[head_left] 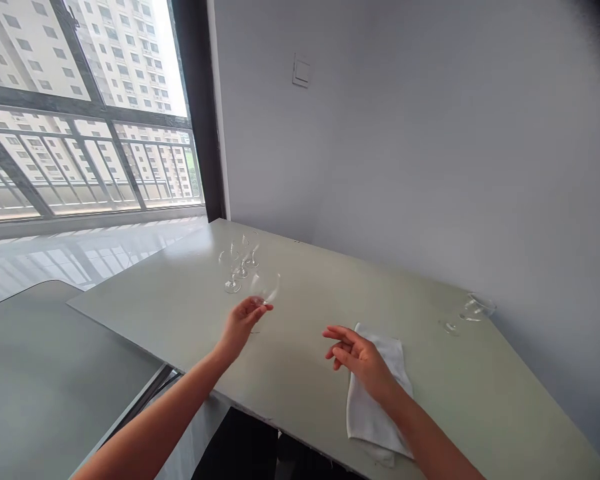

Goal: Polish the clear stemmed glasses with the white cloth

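My left hand [247, 321] grips a clear stemmed glass [266, 285] just under its bowl, upright over the table; its foot shows faintly below the fingers. With fingers apart and nothing in them, my right hand [353, 353] hovers over the far left part of a folded white cloth [377, 413]. Beyond the left hand, several clear stemmed glasses [233, 285] stand grouped together. At the right side of the table is another stemmed glass [475, 308], its bowl near the wall and its foot toward the left.
The pale table [300, 373] meets a grey wall [405, 167] along its back and right. A grey panel [55, 373] lies at the lower left. Windows [95, 120] with a railing fill the upper left. A light switch [301, 71] is on the wall.
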{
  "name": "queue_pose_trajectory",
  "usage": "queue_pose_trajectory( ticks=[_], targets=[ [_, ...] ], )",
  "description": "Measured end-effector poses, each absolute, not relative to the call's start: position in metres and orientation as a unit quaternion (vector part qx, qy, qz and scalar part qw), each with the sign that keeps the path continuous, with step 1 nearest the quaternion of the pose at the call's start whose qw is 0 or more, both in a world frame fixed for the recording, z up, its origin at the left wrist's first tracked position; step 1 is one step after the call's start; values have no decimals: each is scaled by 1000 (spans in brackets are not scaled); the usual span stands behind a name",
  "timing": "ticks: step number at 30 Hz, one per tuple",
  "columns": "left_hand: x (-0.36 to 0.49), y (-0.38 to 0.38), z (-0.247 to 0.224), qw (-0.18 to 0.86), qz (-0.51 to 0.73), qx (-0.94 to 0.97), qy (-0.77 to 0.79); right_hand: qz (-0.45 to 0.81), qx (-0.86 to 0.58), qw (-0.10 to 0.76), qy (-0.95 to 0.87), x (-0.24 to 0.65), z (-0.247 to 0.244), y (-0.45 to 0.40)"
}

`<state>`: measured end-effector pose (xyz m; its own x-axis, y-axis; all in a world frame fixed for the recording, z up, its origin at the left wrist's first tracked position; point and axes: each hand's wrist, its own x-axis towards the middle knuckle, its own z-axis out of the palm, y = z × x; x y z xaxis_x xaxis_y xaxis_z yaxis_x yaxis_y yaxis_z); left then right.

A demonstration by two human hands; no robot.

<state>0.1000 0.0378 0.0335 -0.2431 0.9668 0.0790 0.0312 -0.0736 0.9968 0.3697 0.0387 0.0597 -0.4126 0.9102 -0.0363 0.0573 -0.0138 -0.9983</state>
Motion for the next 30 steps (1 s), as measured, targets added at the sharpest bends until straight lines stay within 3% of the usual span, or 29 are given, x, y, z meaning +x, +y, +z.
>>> queue_pose_trajectory(
  ticks=[9, 21, 25, 30],
  targets=[
    [10, 48, 12, 332, 639, 353, 597, 431, -580, 495, -482, 512, 28, 65],
    [-9, 72, 1, 215, 457, 387, 771, 271, -663, 632, -297, 604, -18, 117],
    [-4, 72, 7, 161, 407, 415, 798, 238, -676, 649, -256, 618, -22, 144],
    [-3, 78, 5, 164, 384, 421, 805, 252, -670, 655, -243, 621, -16, 181]
  ],
)
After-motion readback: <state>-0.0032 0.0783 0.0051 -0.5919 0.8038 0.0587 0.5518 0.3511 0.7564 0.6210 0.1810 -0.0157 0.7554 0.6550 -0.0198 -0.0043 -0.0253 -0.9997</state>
